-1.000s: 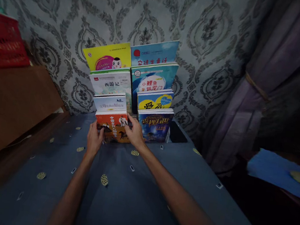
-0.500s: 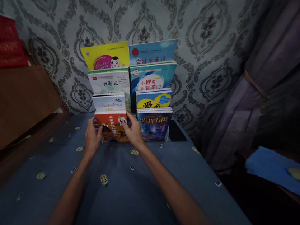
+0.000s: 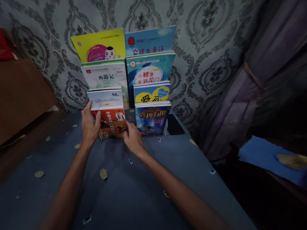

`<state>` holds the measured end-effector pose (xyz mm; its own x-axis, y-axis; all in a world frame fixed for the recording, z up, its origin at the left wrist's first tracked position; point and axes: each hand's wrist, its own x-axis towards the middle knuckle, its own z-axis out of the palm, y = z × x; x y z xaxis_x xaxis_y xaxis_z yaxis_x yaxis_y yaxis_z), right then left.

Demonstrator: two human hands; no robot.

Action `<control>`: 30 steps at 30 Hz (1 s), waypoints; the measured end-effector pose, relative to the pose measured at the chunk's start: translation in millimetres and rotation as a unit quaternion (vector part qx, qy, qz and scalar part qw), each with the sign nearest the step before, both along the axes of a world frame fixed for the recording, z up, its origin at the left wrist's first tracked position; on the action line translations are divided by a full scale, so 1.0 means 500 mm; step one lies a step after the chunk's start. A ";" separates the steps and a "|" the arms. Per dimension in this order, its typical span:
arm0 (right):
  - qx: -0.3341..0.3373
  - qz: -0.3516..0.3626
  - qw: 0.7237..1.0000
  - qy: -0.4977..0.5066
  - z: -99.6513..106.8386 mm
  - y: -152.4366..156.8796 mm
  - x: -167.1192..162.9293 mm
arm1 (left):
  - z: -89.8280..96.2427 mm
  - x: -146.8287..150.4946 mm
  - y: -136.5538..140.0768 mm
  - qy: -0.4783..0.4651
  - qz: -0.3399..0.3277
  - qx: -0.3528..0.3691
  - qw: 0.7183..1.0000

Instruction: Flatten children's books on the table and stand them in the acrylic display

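Note:
A red-orange book (image 3: 113, 122) stands upright at the front of the left column of books. My left hand (image 3: 90, 125) grips its left edge, thumb on the cover and fingers reaching up beside the pale blue book (image 3: 105, 98) behind. At the lower right edge of the red-orange book, my right hand (image 3: 133, 138) holds on with bent fingers. Farther back in that column are a pale green-white book (image 3: 106, 75) and a yellow book (image 3: 100, 46). Beside them, the right column has a dark blue book (image 3: 151, 118) in front.
The books stand on a table with a blue patterned cloth (image 3: 122, 192), against a patterned wall (image 3: 207, 36). A flat black object (image 3: 175, 125) lies right of them. A brown box (image 3: 10, 102) is at left; a purple curtain (image 3: 232, 102) hangs at right.
My right hand has slid down the right edge of the red-orange book. My left hand has moved up its left edge. The view has shifted slightly; the books keep their arrangement.

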<state>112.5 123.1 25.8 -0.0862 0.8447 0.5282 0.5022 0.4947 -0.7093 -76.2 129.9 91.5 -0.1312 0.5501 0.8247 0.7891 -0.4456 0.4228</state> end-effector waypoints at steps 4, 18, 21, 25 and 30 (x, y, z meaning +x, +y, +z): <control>0.014 -0.005 0.998 -0.060 -0.043 -0.054 -0.003 | 0.016 -0.006 0.017 0.002 0.007 -0.031 0.999; -0.063 0.026 0.998 0.012 -0.108 -0.051 0.002 | 0.021 -0.002 0.016 -0.021 0.026 -0.009 0.999; -0.078 0.025 0.996 0.019 -0.117 -0.046 0.001 | 0.021 0.001 0.016 -0.021 0.034 -0.005 0.999; -0.087 0.030 0.995 0.026 -0.120 -0.043 0.000 | 0.024 0.003 0.014 -0.017 0.037 -0.005 0.999; -0.092 0.033 0.995 0.019 -0.113 -0.042 0.001 | 0.026 0.002 0.011 0.000 0.030 -0.005 1.000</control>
